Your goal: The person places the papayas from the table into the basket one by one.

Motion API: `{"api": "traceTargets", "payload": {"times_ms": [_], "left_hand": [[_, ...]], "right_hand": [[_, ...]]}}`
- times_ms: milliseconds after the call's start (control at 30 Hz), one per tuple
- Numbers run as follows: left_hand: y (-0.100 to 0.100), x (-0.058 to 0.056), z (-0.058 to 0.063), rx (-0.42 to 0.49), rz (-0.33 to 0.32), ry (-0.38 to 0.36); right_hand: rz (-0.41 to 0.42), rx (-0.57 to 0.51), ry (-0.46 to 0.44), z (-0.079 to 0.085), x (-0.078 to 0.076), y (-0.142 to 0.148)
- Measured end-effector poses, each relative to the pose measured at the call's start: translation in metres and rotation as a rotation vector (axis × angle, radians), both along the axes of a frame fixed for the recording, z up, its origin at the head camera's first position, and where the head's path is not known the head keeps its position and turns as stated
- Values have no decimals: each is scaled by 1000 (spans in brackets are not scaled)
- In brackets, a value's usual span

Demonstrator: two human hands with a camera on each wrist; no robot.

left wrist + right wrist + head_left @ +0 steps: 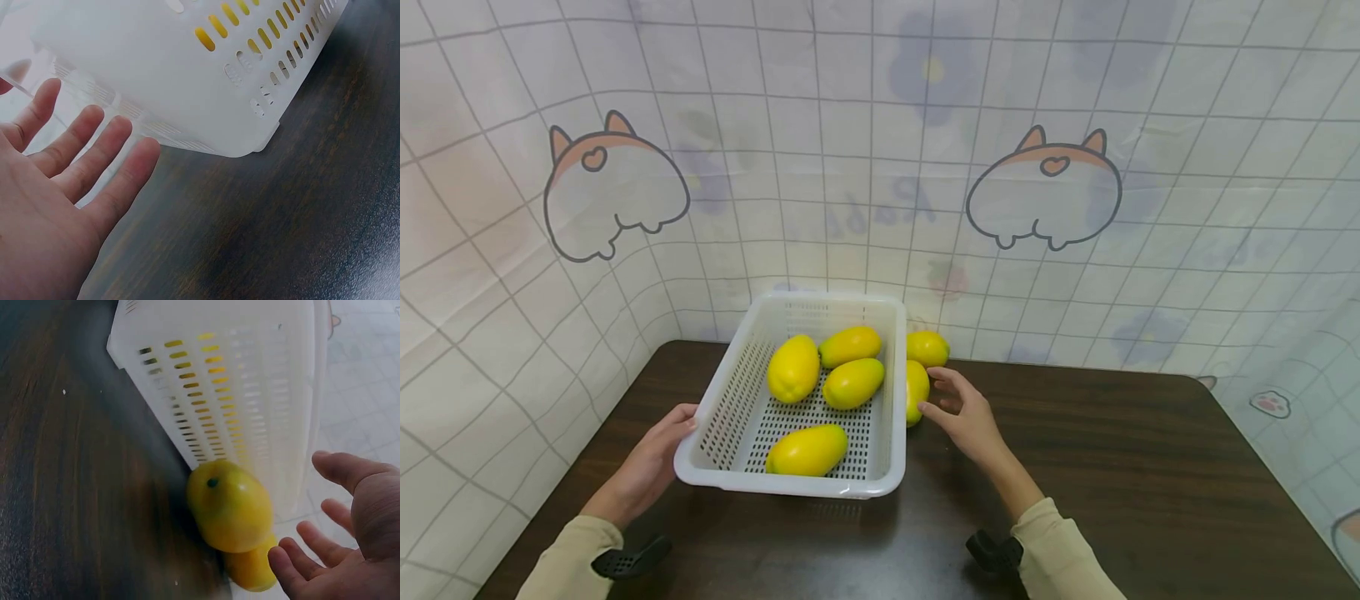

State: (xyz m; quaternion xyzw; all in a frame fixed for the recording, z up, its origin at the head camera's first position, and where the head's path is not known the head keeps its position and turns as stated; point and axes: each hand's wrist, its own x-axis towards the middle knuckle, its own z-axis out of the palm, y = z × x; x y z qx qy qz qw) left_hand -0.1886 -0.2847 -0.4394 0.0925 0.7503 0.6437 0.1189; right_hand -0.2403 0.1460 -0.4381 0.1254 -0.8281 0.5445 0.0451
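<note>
A white plastic basket [718, 467] with slotted walls holds several yellow mangoes [807, 451] with greenish tips. My left hand [651, 467] holds the basket's left rim, thumb on top; in the left wrist view, the other fingers [115, 165] extend below the rim, beside the outer wall. Against the basket's right side lie two more mangoes: a nearer one [916, 392], partly hidden by the wall, and another [928, 347] behind it. My right hand [966, 417] hovers right beside the nearer mango [228, 506], fingers loosely bent and apart from it in the right wrist view.
Everything stands on a dark wood-grain table [1097, 467]. A pale gridded cloth [850, 167] with cartoon animal prints hangs along the table's back and sides. The basket is close to the back edge, left of the middle.
</note>
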Motion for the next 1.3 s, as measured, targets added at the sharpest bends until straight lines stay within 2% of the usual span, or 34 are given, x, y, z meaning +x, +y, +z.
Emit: {"api": "traceTargets", "payload": {"times_ms": [333,667,900,1000,1200,1300], "left_hand": [[0,0,0,-16,4,7],[0,0,1,-25,6,9],[0,0,0,-21,7,4],[0,0,0,-19,7,2],[-1,0,-1,-12,2,3],[-1,0,-1,-12,0,2]], "right_hand": [[28,-22,-26,-10,-6,3],[77,20,-46,-17,-11,5],[98,-12,-121,13,3,0],[100,-14,-130,14,2,0],[107,-17,-131,8,-6,0],[99,-17,-127,-5,-16,0]]}}
